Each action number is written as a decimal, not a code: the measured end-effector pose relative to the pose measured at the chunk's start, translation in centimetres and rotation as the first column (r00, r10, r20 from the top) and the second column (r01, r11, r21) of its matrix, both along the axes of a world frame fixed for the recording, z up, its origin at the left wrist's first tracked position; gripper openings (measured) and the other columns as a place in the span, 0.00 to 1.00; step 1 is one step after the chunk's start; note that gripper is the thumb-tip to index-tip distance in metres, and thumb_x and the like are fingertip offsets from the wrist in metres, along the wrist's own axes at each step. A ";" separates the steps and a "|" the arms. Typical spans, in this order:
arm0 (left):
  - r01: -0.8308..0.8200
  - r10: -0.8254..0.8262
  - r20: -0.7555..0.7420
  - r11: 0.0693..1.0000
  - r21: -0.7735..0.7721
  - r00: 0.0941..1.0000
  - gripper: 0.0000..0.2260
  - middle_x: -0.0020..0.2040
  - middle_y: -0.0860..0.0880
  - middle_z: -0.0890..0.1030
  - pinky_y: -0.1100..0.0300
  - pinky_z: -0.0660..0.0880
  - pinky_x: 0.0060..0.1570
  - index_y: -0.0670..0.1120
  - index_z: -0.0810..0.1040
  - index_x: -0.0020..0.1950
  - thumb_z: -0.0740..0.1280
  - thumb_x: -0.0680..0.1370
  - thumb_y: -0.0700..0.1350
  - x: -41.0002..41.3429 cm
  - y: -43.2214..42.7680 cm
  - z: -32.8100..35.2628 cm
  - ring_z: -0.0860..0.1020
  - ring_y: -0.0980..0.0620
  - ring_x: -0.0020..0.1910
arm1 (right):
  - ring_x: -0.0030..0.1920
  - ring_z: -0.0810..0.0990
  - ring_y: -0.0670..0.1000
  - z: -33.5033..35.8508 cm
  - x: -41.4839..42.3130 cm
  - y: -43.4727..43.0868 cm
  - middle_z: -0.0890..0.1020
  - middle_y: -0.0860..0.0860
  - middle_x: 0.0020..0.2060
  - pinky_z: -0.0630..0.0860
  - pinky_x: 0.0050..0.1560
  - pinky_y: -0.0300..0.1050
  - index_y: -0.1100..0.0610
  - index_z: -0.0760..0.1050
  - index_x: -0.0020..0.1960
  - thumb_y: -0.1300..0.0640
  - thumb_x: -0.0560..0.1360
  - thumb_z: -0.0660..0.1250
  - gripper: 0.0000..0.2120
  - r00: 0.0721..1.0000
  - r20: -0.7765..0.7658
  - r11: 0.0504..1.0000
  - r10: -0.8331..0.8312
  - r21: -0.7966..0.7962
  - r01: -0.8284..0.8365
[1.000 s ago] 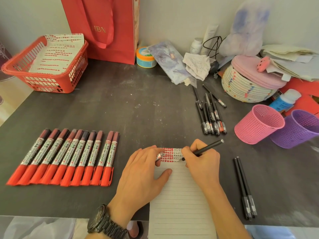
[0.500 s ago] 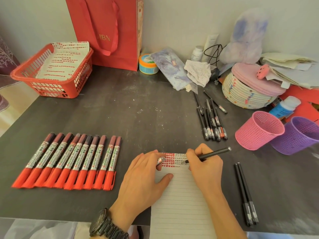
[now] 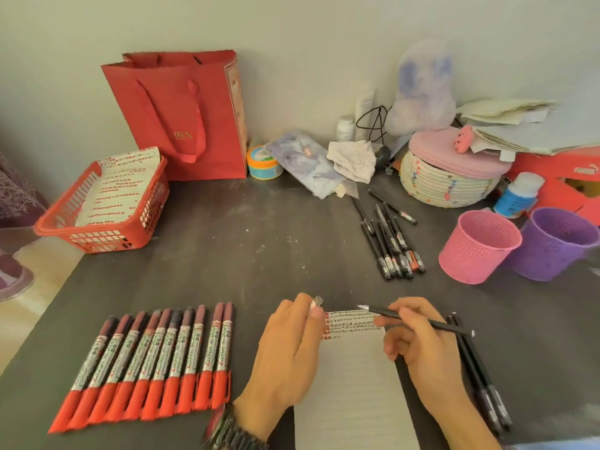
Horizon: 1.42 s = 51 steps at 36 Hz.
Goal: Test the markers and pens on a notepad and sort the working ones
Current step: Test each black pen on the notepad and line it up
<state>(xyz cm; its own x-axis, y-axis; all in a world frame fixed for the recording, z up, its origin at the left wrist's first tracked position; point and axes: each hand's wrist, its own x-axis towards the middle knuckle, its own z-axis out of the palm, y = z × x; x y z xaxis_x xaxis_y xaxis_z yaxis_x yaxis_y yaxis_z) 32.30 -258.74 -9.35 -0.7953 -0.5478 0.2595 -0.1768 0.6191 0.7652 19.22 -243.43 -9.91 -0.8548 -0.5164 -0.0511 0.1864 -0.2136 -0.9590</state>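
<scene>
A lined notepad lies between the hands. A row of red markers lies left of the left hand, which rests on the pad, fingertips pinching a small cap. The right hand grips a black pen, its tip at the pad's top edge.

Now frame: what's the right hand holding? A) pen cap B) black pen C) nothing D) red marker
B: the right hand grips a black pen, its tip near the top edge of the notepad; the pen cap is pinched in the left hand.
</scene>
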 end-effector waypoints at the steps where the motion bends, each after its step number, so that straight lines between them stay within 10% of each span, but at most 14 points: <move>1: 0.011 -0.010 -0.018 0.999 0.043 1.000 0.18 0.40 0.56 0.72 0.58 0.68 0.44 0.54 0.68 0.41 0.46 0.83 0.60 -0.4 0.0 -0.1 0.71 0.51 0.43 | 0.24 0.74 0.55 0.0 0.1 -0.1 0.83 0.65 0.36 0.70 0.24 0.42 0.53 0.78 0.40 0.66 0.82 0.58 0.17 1.000 -0.007 1.000 -0.029 0.002 0.029; 10: -0.050 0.044 0.045 0.986 0.161 0.998 0.12 0.47 0.62 0.80 0.62 0.72 0.47 0.66 0.77 0.53 0.57 0.78 0.66 -1.8 -0.2 -1.5 0.78 0.58 0.49 | 0.25 0.75 0.52 0.2 0.6 -0.2 0.82 0.59 0.30 0.70 0.26 0.42 0.54 0.81 0.40 0.54 0.74 0.72 0.05 0.991 -0.094 0.995 -0.097 0.015 0.098; 15: 0.014 -0.020 0.073 0.996 0.083 0.997 0.13 0.51 0.68 0.80 0.71 0.69 0.50 0.69 0.79 0.55 0.69 0.78 0.50 -2.1 -0.4 -1.3 0.76 0.61 0.54 | 0.26 0.75 0.53 0.2 0.3 0.0 0.82 0.60 0.32 0.71 0.27 0.42 0.56 0.82 0.43 0.51 0.72 0.73 0.08 0.997 -0.028 0.995 -0.075 -0.072 0.073; 51: 0.062 -0.042 -0.103 0.980 0.192 0.994 0.10 0.56 0.62 0.81 0.70 0.74 0.52 0.63 0.80 0.58 0.66 0.77 0.55 -1.7 -0.9 -1.7 0.79 0.59 0.57 | 0.27 0.74 0.53 -0.7 0.2 0.0 0.78 0.58 0.30 0.70 0.28 0.43 0.61 0.75 0.41 0.68 0.69 0.64 0.04 0.997 -0.022 0.990 -0.076 -0.121 0.073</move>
<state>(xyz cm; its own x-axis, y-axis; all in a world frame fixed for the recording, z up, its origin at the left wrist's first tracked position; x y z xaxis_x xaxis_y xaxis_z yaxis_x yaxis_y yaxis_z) 30.59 -259.68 -11.06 -0.7999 -0.5541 0.2304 -0.0664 0.4633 0.8837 19.45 -243.44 -10.61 -0.8915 -0.4521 0.0304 0.1404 -0.3395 -0.9301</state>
